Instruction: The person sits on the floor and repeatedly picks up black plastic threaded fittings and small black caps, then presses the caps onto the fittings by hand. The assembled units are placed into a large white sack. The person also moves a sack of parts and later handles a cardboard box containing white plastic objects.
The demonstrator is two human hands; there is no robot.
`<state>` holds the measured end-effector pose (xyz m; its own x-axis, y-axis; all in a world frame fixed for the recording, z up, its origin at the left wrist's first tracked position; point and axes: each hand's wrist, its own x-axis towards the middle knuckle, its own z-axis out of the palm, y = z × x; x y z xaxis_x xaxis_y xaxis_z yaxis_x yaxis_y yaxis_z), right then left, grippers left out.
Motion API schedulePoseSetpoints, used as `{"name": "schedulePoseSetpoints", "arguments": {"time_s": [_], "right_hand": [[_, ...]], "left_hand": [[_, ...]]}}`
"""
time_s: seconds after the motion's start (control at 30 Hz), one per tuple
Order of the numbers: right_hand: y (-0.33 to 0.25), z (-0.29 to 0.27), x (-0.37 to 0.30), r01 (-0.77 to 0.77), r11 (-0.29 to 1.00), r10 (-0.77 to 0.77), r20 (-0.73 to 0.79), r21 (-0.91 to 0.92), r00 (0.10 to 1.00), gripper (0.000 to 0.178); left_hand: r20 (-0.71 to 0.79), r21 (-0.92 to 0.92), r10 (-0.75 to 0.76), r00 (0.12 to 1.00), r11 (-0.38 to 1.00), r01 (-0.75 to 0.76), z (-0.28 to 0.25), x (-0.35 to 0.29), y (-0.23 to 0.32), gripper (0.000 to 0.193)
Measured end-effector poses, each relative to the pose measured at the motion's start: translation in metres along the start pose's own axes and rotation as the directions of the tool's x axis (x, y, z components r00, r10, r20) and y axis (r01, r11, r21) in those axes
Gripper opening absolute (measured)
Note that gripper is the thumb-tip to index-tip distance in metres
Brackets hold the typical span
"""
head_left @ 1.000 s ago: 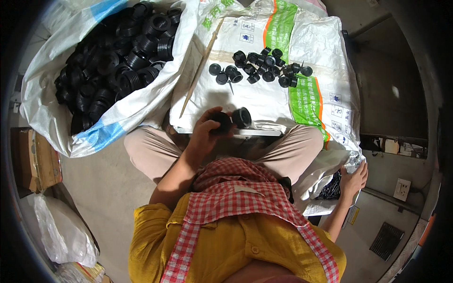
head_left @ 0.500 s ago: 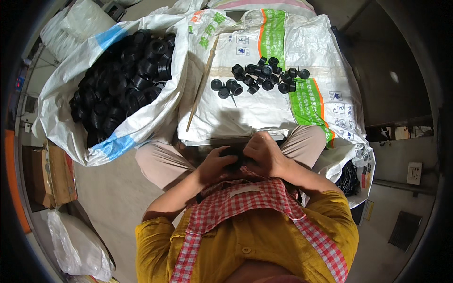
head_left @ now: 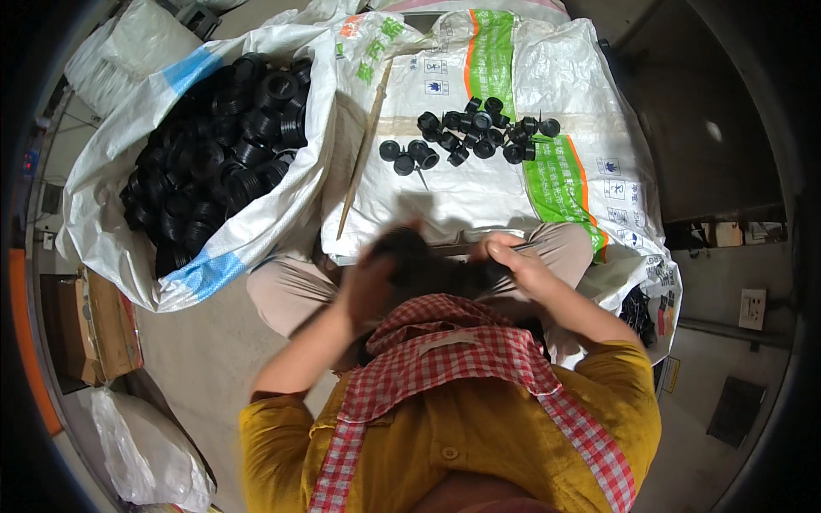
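My left hand [head_left: 366, 280], smeared by motion, is closed around a dark round part [head_left: 402, 248] like the black ribbed plastic parts [head_left: 248, 154] heaped in the sack on the left. To its right my right hand [head_left: 519, 263] is closed, thumb bent, on something small and black at its fingertips; its kind is not clear. Both hands are over my lap, apart from each other, at the near edge of the work surface. Beyond them, small black plastic caps [head_left: 483, 147] lie in a loose cluster, a few with thin spikes sticking out.
A white woven sack [head_left: 513, 192] with a green stripe covers the work surface. On it lies a thin wooden stick [head_left: 366, 154]. The open white sack [head_left: 321, 111] stands to the left, and another sack [head_left: 663, 295] with thin black pieces is at the right. A cardboard box [head_left: 109, 325] stands far left.
My hands were close together over my lap. They have moved apart, the left one forward and leftward with the black part, the right one slightly rightward.
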<state>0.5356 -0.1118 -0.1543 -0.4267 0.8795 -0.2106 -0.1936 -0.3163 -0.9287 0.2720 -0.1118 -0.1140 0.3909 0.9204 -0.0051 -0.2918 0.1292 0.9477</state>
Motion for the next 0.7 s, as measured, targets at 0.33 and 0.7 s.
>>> {"name": "schedulePoseSetpoints", "arguments": {"time_s": [0.33, 0.7], "right_hand": [[-0.017, 0.043, 0.030, 0.516, 0.637, -0.554, 0.126, -0.573, 0.823, 0.025], [-0.005, -0.138, -0.147, -0.428, 0.633, -0.518, -0.764, -0.645, 0.384, 0.041]], "left_hand": [[-0.115, 0.073, 0.128, 0.985, 0.990, -0.120, 0.040, -0.001, -0.037, 0.045], [0.206, 0.976, 0.851, 0.483, -0.217, -0.034, -0.044, 0.019, 0.111, 0.038]]}}
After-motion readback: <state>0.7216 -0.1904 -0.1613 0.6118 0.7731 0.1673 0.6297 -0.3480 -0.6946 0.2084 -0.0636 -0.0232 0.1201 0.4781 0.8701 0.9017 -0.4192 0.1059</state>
